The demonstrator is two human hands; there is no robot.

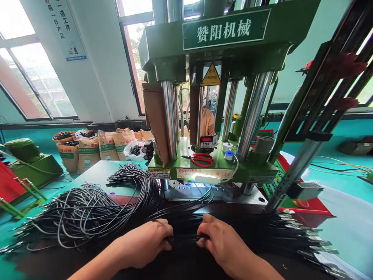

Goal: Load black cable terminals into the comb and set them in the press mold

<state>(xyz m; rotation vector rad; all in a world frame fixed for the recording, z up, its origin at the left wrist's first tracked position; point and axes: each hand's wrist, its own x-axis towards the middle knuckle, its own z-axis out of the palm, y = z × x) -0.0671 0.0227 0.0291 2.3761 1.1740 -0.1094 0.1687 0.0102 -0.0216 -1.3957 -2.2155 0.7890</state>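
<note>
Before green press: left hand, right hand pinch black cables.

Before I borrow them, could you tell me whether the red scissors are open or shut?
Shut: the red scissors lie flat, handle loops together.

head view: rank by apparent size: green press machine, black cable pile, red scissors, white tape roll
1. green press machine
2. black cable pile, nearer the camera, so partly inflated
3. red scissors
4. white tape roll

Left hand and right hand lie palm-down, side by side — fingers curled under; forearms angle inward.
</note>
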